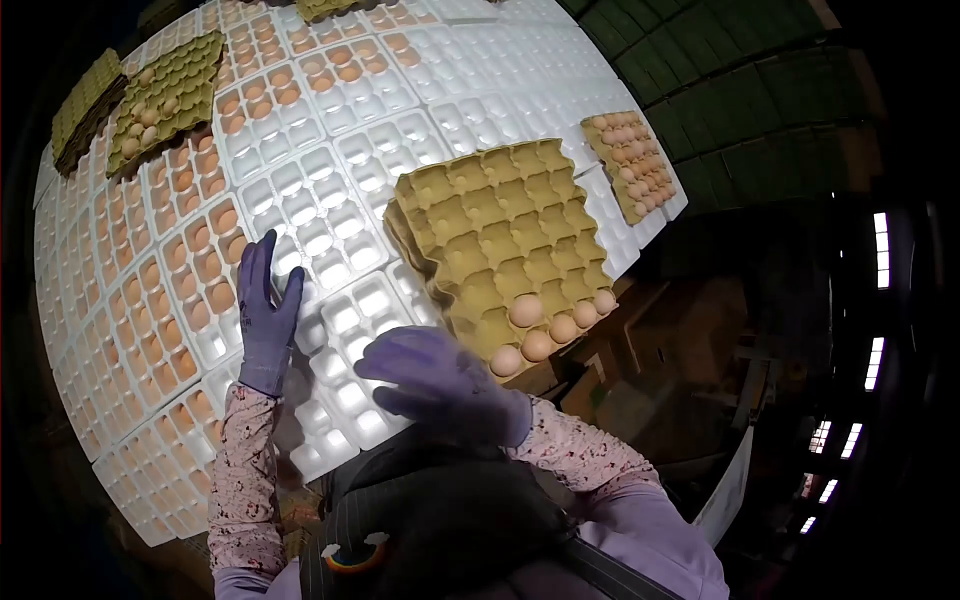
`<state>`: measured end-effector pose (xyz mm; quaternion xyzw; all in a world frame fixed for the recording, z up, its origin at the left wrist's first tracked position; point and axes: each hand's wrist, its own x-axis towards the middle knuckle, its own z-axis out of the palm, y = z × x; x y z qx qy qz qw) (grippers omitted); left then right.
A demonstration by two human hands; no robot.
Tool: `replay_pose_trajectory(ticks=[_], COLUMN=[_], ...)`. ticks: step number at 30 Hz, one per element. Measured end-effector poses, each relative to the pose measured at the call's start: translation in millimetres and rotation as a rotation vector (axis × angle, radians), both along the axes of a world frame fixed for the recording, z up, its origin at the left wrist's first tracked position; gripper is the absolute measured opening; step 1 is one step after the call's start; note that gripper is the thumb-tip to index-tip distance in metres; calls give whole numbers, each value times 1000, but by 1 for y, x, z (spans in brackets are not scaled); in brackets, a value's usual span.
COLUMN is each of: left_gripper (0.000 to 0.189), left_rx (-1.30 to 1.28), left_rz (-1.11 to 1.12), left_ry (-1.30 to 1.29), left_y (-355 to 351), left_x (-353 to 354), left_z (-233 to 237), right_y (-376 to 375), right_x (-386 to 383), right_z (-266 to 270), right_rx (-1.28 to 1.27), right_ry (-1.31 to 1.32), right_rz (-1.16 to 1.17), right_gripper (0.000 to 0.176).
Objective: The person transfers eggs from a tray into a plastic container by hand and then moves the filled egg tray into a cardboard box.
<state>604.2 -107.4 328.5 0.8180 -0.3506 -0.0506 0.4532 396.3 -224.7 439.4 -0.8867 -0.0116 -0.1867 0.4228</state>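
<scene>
My left hand [268, 325], in a purple glove, is over the white egg trays with its thumb and fingers apart. Just left of its fingertips, brown eggs [208, 262] fill part of a tray; to the right are bare cups of a white tray [315, 225]. My right hand [440, 385], gloved alike and slightly blurred, has its fingers stretched out above another white tray [365, 310]. I see nothing in its grasp. Beside it lies a stack of yellowish pulp egg trays [490, 220], several eggs [537, 345] along the near edge of the top one.
At the far right, a pulp tray full of eggs [630, 165] sits on the white trays. More pulp trays [170, 100] lie at the upper left, one bearing a few eggs. Cardboard boxes [680, 330] stand below the table's right edge.
</scene>
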Motion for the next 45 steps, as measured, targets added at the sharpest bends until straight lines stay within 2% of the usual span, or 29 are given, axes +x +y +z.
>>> replay_pose_trajectory(ticks=[1, 2, 3, 6, 8, 12, 14, 16, 17, 19, 20, 22, 24, 26, 28, 30, 32, 33, 34, 36, 37, 38, 40, 41, 42, 44, 45], left_gripper=[57, 56, 55, 53, 59, 58, 60, 62, 63, 69, 69, 72, 74, 73, 72, 72, 73, 72, 72, 71, 69, 69, 68, 70, 69, 66, 64], left_rx=[-26, -34, -48, -18, 73, 313, 452, 527, 608, 785, 778, 729, 708, 682, 689, 701, 709, 686, 682, 607, 590, 581, 640, 532, 784, 740, 711], left_rz=[-106, -150, -194, -236, -175, 55, 201, 319, 369, 403, 427, 394, 403, 399, 394, 388, 365, 369, 356, 383, 388, 373, 372, 336, 335, 360, 379], left_ry=[50, 194, 169, 84, -69, -196, -191, -178, -196, -177, -182, -243, -185, -147, -137, -125, -80, -80, -67, -44, -66, -64, -95, 291, 71, -72, -159], left_y=[-7, -16, -26, -61, -80, -73, -48, -19, -6, 15, 20, 31, 29, 28, 29, 29, 30, 31, 31, 31, 31, 31, 30, 29, 29, 30, 30], left_x=[-22, -45, -64, -104, -108, -96, -85, -74, -70, -61, -59, -59, -61, -61, -61, -59, -56, -56, -55, -58, -58, -57, -56, -54, -55, -57, -57], left_z=[10, 20, 21, 31, 17, -10, -23, -30, -32, -42, -52, -72, -67, -59, -59, -59, -58, -59, -61, -60, -58, -56, -51, -43, -50, -56, -62], right_y=[-28, -57, -87, -146, -159, -181, -199, -208, -210, -217, -212, -176, -146, -123, -103, -97, -83, -90, -99, -68, -64, -58, -64, -72, -69, -80, -90], right_x=[-28, -54, -81, -105, -101, -104, -90, -78, -53, 0, 31, 104, 187, 268, 346, 427, 473, 481, 492, 465, 442, 414, 347, 313, 272, 195, 155], right_z=[7, 28, 29, 17, 2, -28, 4, 31, 50, 54, 48, 33, -11, -50, -86, -130, -147, -160, -180, -148, -134, -116, -100, -93, -52, 0, 28], right_rx=[-13, -61, -260, -515, -537, -463, -201, 769, 1144, 1298, 1343, 1226, 1320, 1391, 1358, 1301, 1440, 754, 114, 1345, 1341, 1261, 970, 1009, 970, 798, 744], right_ry=[-49, 94, 125, 183, 334, 211, 309, 667, 688, 745, 738, 648, 559, 564, 489, 360, 214, 179, -10, 283, 369, 508, 463, 597, 714, 729, 700], right_rz=[-126, -236, -256, -81, 134, 300, 358, 70, -3, 172, 270, 237, 278, 202, 123, 166, 65, 237, 262, 120, 167, 86, 415, 425, 354, 349, 274], right_gripper=[28, 28, 30, 39, 38, 47, 47, 50, 50, 48, 48, 47, 47, 47, 46, 44, 42, 41, 41, 36, 32, 31, 30, 35, 36, 39, 40])
